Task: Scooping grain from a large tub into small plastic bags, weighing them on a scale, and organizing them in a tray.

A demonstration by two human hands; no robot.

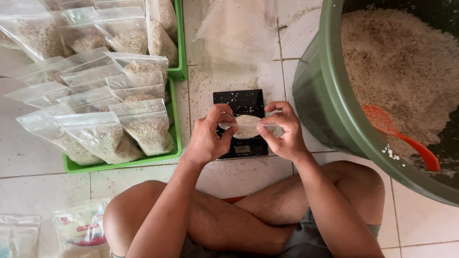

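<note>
**Head view: both hands pinched a small bag over the scale**

At frame centre, the left hand (206, 138) and right hand (282, 131) each pinched an end of a small clear bag of grain (247, 126), held just above a black kitchen scale (241, 107). Filled bags sat in a green tray (119, 165) at left; a green tub of grain (334, 114) with an orange scoop (399, 136) stood at right.

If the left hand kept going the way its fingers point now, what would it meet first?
The left hand points rightward at the small clear bag of grain it already pinches; past that, the right hand on the bag's other end. Depth looks shared, so little free travel.
</note>
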